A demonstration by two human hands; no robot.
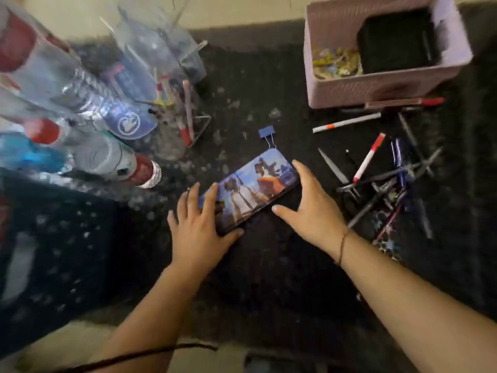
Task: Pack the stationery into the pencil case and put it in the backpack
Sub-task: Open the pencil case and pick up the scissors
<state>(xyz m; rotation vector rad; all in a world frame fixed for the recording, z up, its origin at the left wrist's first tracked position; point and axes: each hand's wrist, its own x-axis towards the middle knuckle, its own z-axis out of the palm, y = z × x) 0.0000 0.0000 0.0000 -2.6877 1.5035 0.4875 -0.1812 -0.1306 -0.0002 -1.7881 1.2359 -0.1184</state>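
A flat pencil case point(252, 188) with a colourful printed lid lies closed on the dark counter point(269, 278), angled from lower left to upper right. My left hand point(200, 227) grips its lower-left end, fingers over the lid and thumb under the near edge. My right hand point(314, 208) is spread at its right end, fingertips touching the far corner and thumb near the front edge. A loose pile of pens and pencils point(387, 184) lies to the right of the case. A dark speckled backpack point(53, 251) sits at the lower left.
Several plastic bottles point(88, 109) stand at the left, with a clear holder of pens point(183, 109) behind them. A blue binder clip point(267, 134) lies just beyond the case. A pink basket point(376, 84) holding a black box stands at the back right.
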